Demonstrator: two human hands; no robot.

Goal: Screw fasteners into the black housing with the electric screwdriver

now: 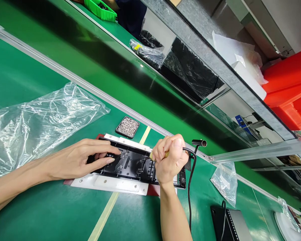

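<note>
A long black plastic housing (126,164) lies in a white fixture (110,185) on the green bench. My left hand (82,159) reaches over the housing's left end, thumb and fingers closed around a glossy black part (110,155). Whether that part is loose or belongs to the housing, I cannot tell. Wrapped in a fist, my right hand (170,159) grips a tool that looks like a soldering iron (154,156), with a yellowish handle and a black cord at its back end. Its thin metal tip points left and down into the housing; contact is unclear.
Behind the fixture sits a small black tray (127,127) of tiny metal pieces. Clear plastic sheeting (47,113) covers the left. A black tube holder (199,143), a cord (190,190), a small bag (225,182) and a black-grey device (230,222) are at right. A metal rail (65,72) runs behind.
</note>
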